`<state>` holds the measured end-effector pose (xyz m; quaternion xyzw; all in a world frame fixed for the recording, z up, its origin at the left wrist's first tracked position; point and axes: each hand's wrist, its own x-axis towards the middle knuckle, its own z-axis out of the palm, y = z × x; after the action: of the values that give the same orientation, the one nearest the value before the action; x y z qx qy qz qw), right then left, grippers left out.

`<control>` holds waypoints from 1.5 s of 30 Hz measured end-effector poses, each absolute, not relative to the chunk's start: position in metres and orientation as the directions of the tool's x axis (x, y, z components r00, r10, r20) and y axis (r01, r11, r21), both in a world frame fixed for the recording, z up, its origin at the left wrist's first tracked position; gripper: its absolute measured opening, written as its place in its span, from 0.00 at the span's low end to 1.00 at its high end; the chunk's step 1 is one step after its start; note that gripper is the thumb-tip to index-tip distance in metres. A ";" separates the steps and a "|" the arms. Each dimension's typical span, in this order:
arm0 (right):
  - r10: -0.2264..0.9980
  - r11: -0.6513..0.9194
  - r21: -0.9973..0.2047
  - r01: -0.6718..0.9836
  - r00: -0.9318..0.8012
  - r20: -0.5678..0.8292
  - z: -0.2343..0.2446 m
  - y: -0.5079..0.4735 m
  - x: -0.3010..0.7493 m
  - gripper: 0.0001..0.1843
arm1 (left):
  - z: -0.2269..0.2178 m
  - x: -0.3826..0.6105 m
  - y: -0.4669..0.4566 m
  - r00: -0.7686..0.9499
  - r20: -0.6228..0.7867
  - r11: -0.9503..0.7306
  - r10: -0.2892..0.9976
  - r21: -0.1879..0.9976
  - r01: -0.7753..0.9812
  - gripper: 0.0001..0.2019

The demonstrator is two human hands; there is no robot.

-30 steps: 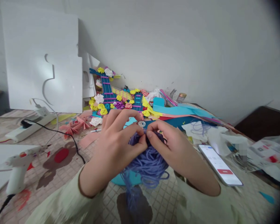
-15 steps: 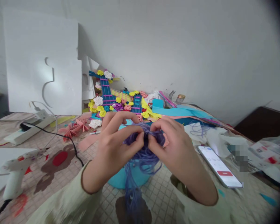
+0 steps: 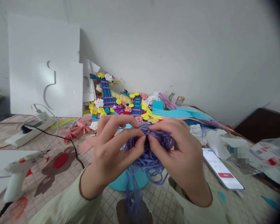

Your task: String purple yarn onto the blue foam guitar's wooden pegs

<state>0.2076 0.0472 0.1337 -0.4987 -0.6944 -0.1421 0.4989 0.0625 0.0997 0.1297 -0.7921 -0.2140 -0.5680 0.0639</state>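
Note:
A loose bundle of purple yarn hangs between my two hands, with long strands trailing toward the table's front. My left hand pinches the yarn at its gathered top between thumb and index finger. On the other side my right hand grips the same spot, its fingertips almost touching the left ones. Behind and below the yarn is a light-blue round piece, partly covered by the hands and strands. The exact shape of the yarn between the fingertips is hidden.
A white glue gun lies at the left, near a power strip with a black cord. Paper-flower guitar shapes lean at the back beside white boards. At the right are a phone and plastic bags.
Both hands keep their pinch on the yarn. The bundle shows wider now, bulging toward the right hand, whose fingers sit slightly further right. The view has shifted a little.

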 end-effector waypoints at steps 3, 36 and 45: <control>0.510 0.461 -0.281 0.842 0.008 0.860 0.133 0.044 0.205 0.06 | 0.130 0.062 0.098 0.276 0.930 -0.908 0.242 0.117 0.402 0.08; 0.777 0.550 -0.579 0.603 -0.114 0.619 0.147 0.030 0.222 0.10 | 0.142 0.042 0.086 0.337 0.790 -0.859 0.512 0.466 0.212 0.06; 0.807 0.503 -0.622 0.600 -0.067 0.587 0.147 0.029 0.223 0.09 | 0.145 0.044 0.086 0.375 0.782 -0.867 0.498 0.462 0.187 0.05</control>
<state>0.2228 0.0295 0.1466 -0.4868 -0.7224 0.1079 0.4792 0.0441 0.0865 0.1446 -0.8156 -0.2101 -0.5178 -0.1501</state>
